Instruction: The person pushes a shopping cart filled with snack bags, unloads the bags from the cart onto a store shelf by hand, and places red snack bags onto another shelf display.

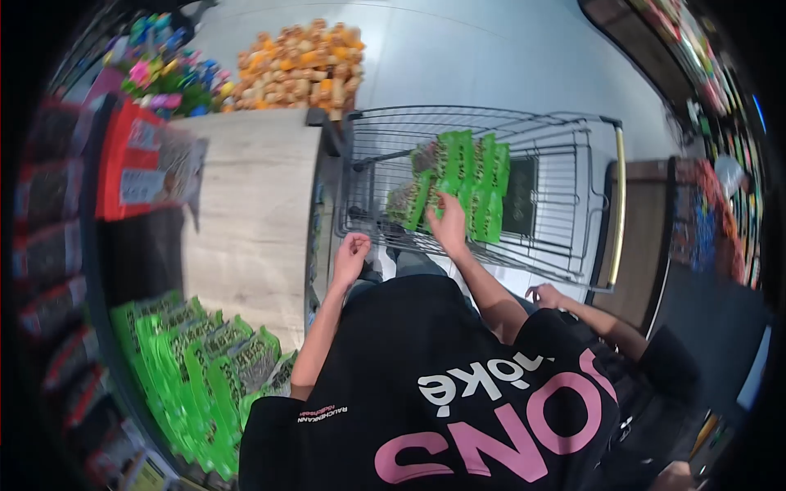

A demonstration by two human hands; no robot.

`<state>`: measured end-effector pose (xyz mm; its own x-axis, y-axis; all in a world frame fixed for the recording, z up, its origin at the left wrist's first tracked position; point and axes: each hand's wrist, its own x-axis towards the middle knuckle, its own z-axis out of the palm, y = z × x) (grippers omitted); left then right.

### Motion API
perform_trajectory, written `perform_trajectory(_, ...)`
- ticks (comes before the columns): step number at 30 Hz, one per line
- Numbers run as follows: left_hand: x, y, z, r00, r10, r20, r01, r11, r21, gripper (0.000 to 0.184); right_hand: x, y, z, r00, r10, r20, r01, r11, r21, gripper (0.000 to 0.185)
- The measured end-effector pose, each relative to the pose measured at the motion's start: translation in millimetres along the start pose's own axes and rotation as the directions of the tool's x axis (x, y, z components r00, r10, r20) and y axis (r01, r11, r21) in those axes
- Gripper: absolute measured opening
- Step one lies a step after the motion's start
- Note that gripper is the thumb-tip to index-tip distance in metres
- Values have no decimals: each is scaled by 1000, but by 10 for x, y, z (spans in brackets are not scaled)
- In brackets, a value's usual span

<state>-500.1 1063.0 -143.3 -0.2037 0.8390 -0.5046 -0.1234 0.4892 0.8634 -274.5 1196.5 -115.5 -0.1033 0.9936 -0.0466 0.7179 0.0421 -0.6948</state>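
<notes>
My left hand [350, 257] is beside the near left corner of a wire shopping cart [565, 196], its fingers curled with nothing visible in them. Over the cart, my right hand [449, 226] has its fingers at the edge of a tilted green packet [419, 200] and appears to pinch it. More green packets [479, 184] with dark print lie side by side in the cart, just beyond that hand. Some of the packets show a see-through part with grainy contents.
Left of the cart is a pale wooden shelf top [246, 196], with a row of green packets [205, 360] below and red packets [139, 168] beside it. Orange goods [303, 69] and flowers [155, 78] stand beyond. Another person's hand [547, 296] is at the right, near the cart.
</notes>
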Motion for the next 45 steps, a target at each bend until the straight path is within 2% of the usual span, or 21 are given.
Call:
perform_trajectory(2, 344, -6, 269, 999, 3, 54, -10, 990, 142, 22, 38, 588, -146, 968, 205, -142, -225, 965, -138, 43)
perform_trajectory(4, 661, -26, 576, 997, 36, 71, -58, 942, 331, 29, 34, 938, -254, 924, 344, -170, -370, 914, -164, 47)
perform_trajectory(5, 834, -61, 715, 994, 32, 104, -75, 891, 447, 44, 41, 1095, -294, 896, 407, -179, -436, 883, -175, 49)
perform_trajectory(8, 1203, -158, 1176, 978, 157, 135, -206, 685, 699, 52, 38, 1363, -199, 882, 468, -58, -472, 872, -129, 52)
perform_trajectory(12, 1415, -71, 1529, 969, -38, 245, -167, 633, 756, 50, 135, 1064, -29, 878, 478, -2, -469, 860, -203, 59)
perform_trajectory(13, 1453, -97, 1589, 973, -33, 228, -164, 600, 783, 44, 154, 1044, 43, 861, 508, 4, -500, 848, -174, 59)
perform_trajectory(16, 1576, -97, 1664, 981, -151, 123, -11, 586, 810, 43, 238, 1070, 218, 789, 611, 63, -603, 790, -110, 60)
perform_trajectory(17, 1580, -88, 1684, 990, -88, 112, -43, 567, 822, 40, 269, 1090, 259, 749, 654, 107, -645, 757, -109, 60)
perform_trajectory(18, 1584, -68, 1681, 985, -97, 145, -69, 545, 836, 38, 275, 1101, 298, 706, 692, 152, -683, 722, -113, 60)
perform_trajectory(19, 1593, -39, 1677, 978, -105, 178, -98, 525, 845, 37, 265, 1096, 331, 732, 671, 116, -660, 741, -125, 46)
perform_trajectory(20, 1599, -2, 1672, 971, -111, 211, -127, 508, 852, 36, 256, 1091, 348, 743, 658, 120, -648, 753, -113, 42)
perform_trajectory(21, 1600, -18, 1658, 974, -50, 221, -164, 515, 841, 33, 249, 1107, 359, 757, 642, 121, -633, 767, -104, 38)
perform_trajectory(23, 1596, -32, 1616, 980, -43, 194, -146, 505, 850, 31, 243, 1123, 367, 774, 624, 110, -619, 781, -82, 28)
perform_trajectory(24, 1572, -15, 1582, 983, -39, 177, -134, 501, 855, 31, 238, 1097, 337, 781, 615, 108, -610, 788, -84, 28)
perform_trajectory(29, 1354, 66, 1444, 987, 78, 141, -160, 573, 804, 56, 133, 890, 182, 823, 563, 71, -560, 826, -64, 24)
perform_trajectory(33, 1023, 564, 1469, 992, 105, 64, -114, 586, 802, 49, 10, 598, -134, 855, 518, 35, -517, 856, -20, 18)
perform_trajectory(35, 860, 760, 1435, 986, 148, 70, -147, 615, 775, 48, -130, 541, -247, 877, 479, -36, -479, 878, 9, 18)
perform_trajectory(38, 598, 1030, 1296, 966, 253, 58, -216, 660, 719, 44, -246, 137, -715, 890, 452, -56, -453, 892, 4, 17)
perform_trajectory(41, 248, 1475, 1098, 934, 357, 21, -277, 687, 671, 40, -379, -148, -959, 940, 321, -117, -294, 935, 200, 19)
perform_trajectory(44, -108, 1914, 843, 938, 339, -76, -231, 771, 594, 39, -321, -651, -1246, 977, 211, -26, -204, 965, 163, 19)
perform_trajectory(45, -193, 1946, 743, 899, 419, -127, -285, 781, 555, 38, -274, -752, -1279, 994, 110, -14, -107, 982, 156, 20)
